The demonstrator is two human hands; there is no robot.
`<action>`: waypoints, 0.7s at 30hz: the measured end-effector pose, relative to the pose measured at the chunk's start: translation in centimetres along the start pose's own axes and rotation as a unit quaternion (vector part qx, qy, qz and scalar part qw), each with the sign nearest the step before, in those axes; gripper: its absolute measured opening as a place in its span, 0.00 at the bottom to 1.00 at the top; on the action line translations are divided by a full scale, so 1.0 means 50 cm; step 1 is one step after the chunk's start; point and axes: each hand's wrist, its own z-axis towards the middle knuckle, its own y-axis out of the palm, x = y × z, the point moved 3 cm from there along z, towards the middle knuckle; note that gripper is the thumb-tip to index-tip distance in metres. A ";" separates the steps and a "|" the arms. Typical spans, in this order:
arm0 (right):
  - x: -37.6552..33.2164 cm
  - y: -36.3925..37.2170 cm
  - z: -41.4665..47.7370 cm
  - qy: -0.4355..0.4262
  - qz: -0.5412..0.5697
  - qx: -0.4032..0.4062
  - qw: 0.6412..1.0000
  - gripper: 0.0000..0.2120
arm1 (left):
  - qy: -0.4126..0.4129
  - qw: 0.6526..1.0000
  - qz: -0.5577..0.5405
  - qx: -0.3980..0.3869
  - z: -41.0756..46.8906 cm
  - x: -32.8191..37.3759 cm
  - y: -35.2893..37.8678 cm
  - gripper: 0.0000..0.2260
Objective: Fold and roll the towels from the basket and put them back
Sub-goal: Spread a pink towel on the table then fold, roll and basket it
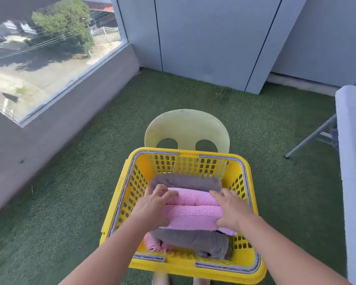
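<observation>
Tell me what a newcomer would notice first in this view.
The bright yellow basket fills the centre, with the back of a pale yellow plastic chair rising behind it and green turf all round. Inside it, the left hand and right hand grip the ends of a pink towel, which lies between a far grey towel and a near grey towel.
</observation>
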 end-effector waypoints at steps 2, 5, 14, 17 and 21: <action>0.004 0.036 0.006 0.013 0.005 -0.017 1.000 0.51 | 0.005 1.000 0.000 -0.013 0.009 -0.002 0.031 0.41; 0.008 0.087 0.004 0.029 0.009 -0.030 0.999 0.53 | 0.020 0.999 0.006 -0.025 0.018 0.005 0.073 0.41; -0.001 0.186 -0.008 0.033 -0.055 -0.070 0.995 0.59 | 0.003 0.998 0.035 -0.059 -0.027 0.018 0.166 0.48; 0.001 0.187 -0.004 0.034 -0.052 -0.063 0.996 0.60 | -0.002 0.998 0.025 -0.064 -0.020 0.015 0.164 0.48; 0.001 0.178 -0.004 0.025 -0.047 -0.046 0.998 0.60 | -0.011 0.997 0.015 -0.069 -0.012 0.014 0.152 0.47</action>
